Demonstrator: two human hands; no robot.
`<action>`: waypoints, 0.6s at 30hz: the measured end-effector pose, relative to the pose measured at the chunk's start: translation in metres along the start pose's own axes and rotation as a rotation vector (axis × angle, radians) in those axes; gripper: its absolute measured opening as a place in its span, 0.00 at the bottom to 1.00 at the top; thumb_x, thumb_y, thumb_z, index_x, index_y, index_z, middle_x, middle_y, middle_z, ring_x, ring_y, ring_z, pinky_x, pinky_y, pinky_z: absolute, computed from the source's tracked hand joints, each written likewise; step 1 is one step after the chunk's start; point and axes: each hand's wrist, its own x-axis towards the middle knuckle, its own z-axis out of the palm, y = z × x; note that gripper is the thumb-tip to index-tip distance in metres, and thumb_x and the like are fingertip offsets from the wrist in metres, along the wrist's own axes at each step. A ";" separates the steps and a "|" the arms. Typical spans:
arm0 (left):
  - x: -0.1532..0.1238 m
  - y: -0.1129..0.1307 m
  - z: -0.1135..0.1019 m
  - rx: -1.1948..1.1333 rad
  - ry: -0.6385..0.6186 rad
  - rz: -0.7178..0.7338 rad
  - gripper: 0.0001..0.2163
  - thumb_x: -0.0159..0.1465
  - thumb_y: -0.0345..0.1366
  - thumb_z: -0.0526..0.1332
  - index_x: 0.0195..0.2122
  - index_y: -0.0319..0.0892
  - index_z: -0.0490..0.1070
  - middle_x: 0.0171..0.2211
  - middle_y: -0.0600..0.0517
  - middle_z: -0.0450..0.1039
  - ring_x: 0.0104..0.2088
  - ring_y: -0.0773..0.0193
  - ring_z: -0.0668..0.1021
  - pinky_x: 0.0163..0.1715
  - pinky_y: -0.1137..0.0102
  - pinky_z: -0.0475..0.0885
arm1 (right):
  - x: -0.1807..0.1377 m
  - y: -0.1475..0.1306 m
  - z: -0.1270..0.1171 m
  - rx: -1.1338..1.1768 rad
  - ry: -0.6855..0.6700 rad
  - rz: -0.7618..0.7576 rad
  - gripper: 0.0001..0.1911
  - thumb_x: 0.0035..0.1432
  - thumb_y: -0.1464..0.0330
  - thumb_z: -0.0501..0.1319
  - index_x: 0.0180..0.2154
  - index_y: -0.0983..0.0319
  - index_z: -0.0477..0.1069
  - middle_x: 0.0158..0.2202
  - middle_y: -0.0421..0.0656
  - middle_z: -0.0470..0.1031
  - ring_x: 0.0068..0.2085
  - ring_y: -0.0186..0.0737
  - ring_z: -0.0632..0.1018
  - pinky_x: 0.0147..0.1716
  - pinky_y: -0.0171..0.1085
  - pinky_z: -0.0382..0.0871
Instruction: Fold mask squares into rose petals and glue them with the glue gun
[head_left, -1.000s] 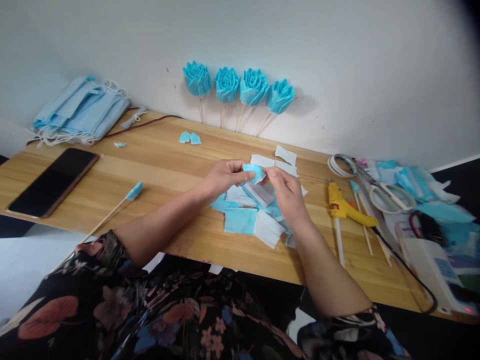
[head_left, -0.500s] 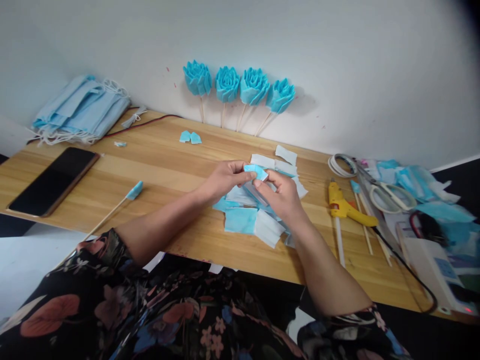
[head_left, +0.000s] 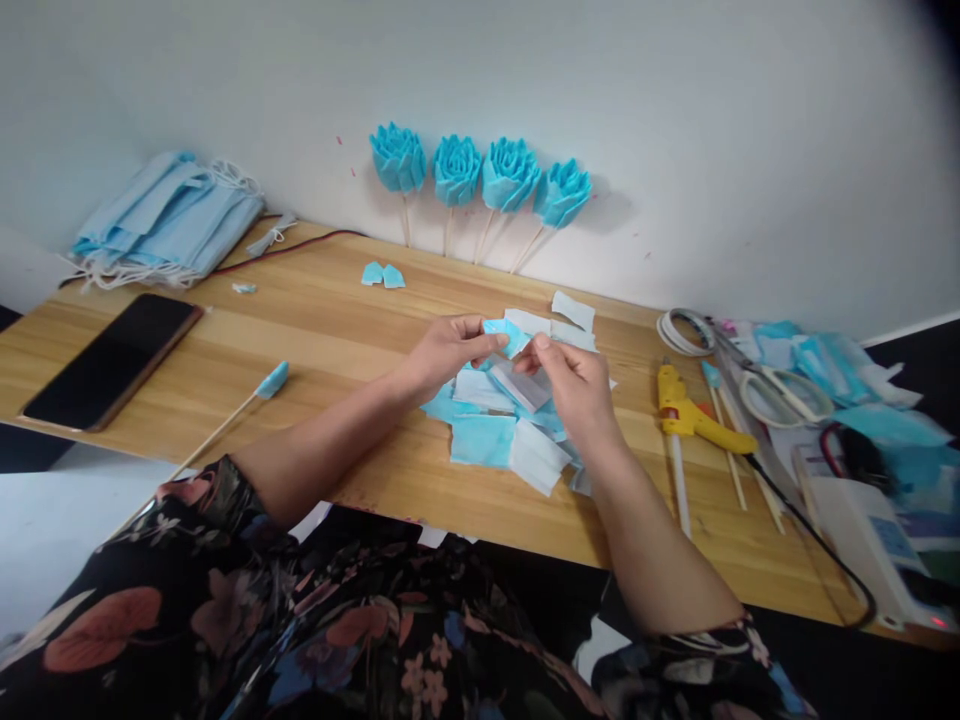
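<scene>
Both hands meet over a heap of cut blue and white mask pieces in the middle of the wooden table. My left hand pinches a small folded blue fabric piece between thumb and fingers. My right hand grips the same piece from the right with its fingertips closed. A grey-white strip lies just under the hands.
Several blue fabric roses on sticks lean on the wall. A stack of face masks and a phone lie at left, a blue-tipped stick nearer. At right are a yellow glue gun, skewers, scissors and scraps.
The right hand's fingers shifted along the small blue piece, first closing in over it, then drawing back to its right edge. The left hand kept its pinch.
</scene>
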 end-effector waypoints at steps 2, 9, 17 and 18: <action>0.000 0.000 0.000 0.013 0.026 -0.001 0.13 0.58 0.41 0.65 0.22 0.40 0.66 0.19 0.57 0.62 0.23 0.71 0.63 0.27 0.71 0.57 | 0.001 0.002 0.000 0.028 0.060 0.026 0.19 0.65 0.54 0.59 0.30 0.60 0.79 0.28 0.42 0.79 0.31 0.38 0.77 0.37 0.40 0.72; -0.001 0.001 0.002 0.041 0.030 -0.030 0.13 0.57 0.40 0.66 0.22 0.40 0.67 0.19 0.57 0.61 0.23 0.72 0.63 0.25 0.72 0.57 | 0.000 -0.001 0.001 0.084 -0.022 -0.012 0.17 0.59 0.59 0.66 0.49 0.55 0.76 0.39 0.41 0.79 0.42 0.39 0.79 0.48 0.44 0.72; 0.000 -0.004 0.005 0.000 -0.043 -0.026 0.14 0.57 0.45 0.67 0.26 0.39 0.70 0.20 0.57 0.63 0.23 0.72 0.64 0.26 0.73 0.59 | 0.000 0.001 0.004 0.032 0.010 -0.009 0.22 0.57 0.65 0.65 0.54 0.55 0.73 0.37 0.39 0.76 0.37 0.37 0.75 0.45 0.42 0.72; 0.000 -0.004 0.005 -0.029 -0.065 -0.016 0.15 0.58 0.47 0.67 0.28 0.39 0.70 0.21 0.57 0.64 0.23 0.72 0.65 0.26 0.73 0.60 | 0.001 0.002 0.004 0.038 0.027 -0.011 0.22 0.57 0.65 0.64 0.54 0.54 0.73 0.37 0.39 0.76 0.37 0.37 0.75 0.44 0.42 0.72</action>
